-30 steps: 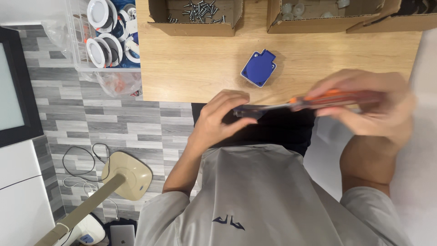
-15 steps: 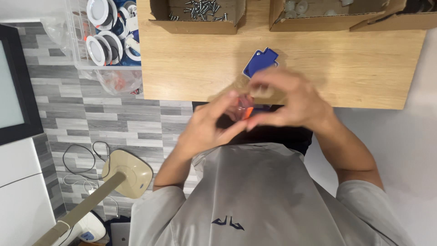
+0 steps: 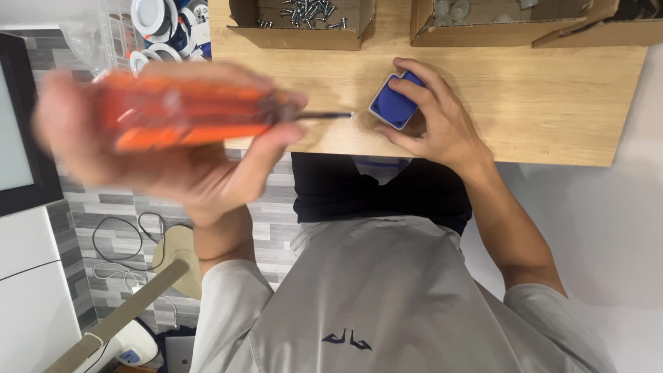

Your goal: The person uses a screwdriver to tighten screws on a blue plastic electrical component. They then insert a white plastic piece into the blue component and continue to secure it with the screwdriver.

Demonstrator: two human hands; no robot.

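Observation:
My left hand [image 3: 173, 162] is raised close to the camera and blurred. It grips the orange handle of a screwdriver [image 3: 186, 114], whose thin dark shaft points right, its tip near a small blue square box [image 3: 392, 109]. The box lies on the wooden table [image 3: 552, 103]. My right hand [image 3: 438, 128] rests on the table with its fingers closed around the box's right side and top. Tip and box stay a short way apart.
At the table's far edge stand an open cardboard box of screws [image 3: 304, 34] and another cardboard box [image 3: 497, 31]. A clear bag of white round fittings [image 3: 159, 27] lies at the left. On the floor are cables [image 3: 117, 235] and a beige stand [image 3: 179, 255].
The hands, together at the blue box half a second ago, have parted. My left hand has carried the screwdriver left and up toward the camera; my right hand has settled on the box.

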